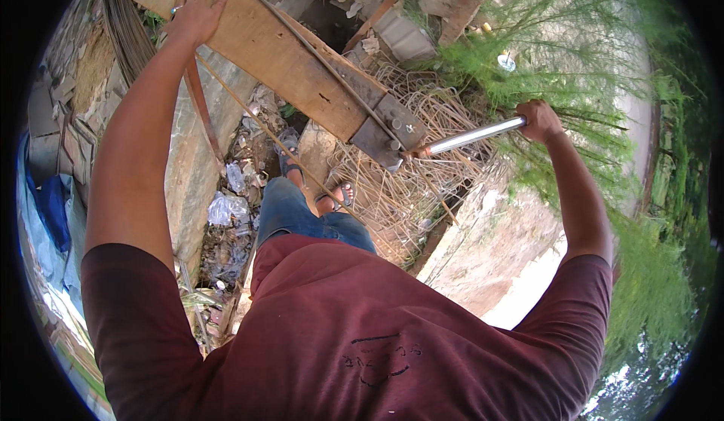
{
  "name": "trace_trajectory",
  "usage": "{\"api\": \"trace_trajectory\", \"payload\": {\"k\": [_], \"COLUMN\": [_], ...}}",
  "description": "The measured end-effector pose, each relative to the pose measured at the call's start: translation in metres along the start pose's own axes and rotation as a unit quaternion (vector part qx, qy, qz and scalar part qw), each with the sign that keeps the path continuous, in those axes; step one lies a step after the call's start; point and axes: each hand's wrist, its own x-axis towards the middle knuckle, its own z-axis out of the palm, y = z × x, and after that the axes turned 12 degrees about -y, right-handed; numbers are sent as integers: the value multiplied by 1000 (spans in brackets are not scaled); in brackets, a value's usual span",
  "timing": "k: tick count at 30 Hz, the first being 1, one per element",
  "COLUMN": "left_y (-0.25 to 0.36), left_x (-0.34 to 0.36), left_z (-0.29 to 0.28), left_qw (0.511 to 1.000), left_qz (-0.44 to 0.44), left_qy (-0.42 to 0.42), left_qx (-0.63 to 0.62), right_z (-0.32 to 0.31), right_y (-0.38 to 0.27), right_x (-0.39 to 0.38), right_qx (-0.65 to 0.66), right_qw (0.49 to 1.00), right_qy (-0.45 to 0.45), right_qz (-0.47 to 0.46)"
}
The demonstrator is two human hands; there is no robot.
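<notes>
My left hand (197,14) lies with fingers stretched out on the far left part of a long wooden board (279,67). A thin metal rod (313,53) runs along the board to a dark metal plate (386,131) with short pegs at its near right end. My right hand (538,122) is closed round the outer end of a silver bending lever (475,134). Its rusty head meets the plate by the pegs and the rod's end; the exact contact there is too small to tell.
Below the plate lies a heap of thin bent rods (407,187). Feathery green branches (528,59) hang on the right. A concrete ledge (200,150) and plastic litter (228,208) are at the left of my feet; a bundle of rods (124,25) lies at the far left.
</notes>
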Motion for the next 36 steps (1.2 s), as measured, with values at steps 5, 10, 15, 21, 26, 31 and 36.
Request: {"api": "trace_trajectory", "payload": {"k": [5,10,15,21,26,31,36], "left_y": [1,6,-23,5,13,-1,16], "left_x": [2,8,36,5,-10,-4,0], "left_z": [1,2,28,-13,-25,-19,-24], "left_qw": [1000,1000,998,998,997,997,996], "left_qz": [-3,4,39,23,19,29,43], "left_qy": [-4,-12,-10,-50,-74,-61,-75], "left_qx": [7,1,57,28,18,26,-2], "right_z": [10,38,37,78,71,48,112], "right_y": [-5,-13,-44,-138,-279,-361,-299], "right_x": [-8,-22,-43,-119,-159,-158,-168], "right_qx": [51,106,131,166,256,288,298], "right_qw": [995,980,968,922,805,745,784], "right_qy": [89,142,116,92,59,36,152], "right_qz": [7,87,181,337,532,600,522]}}
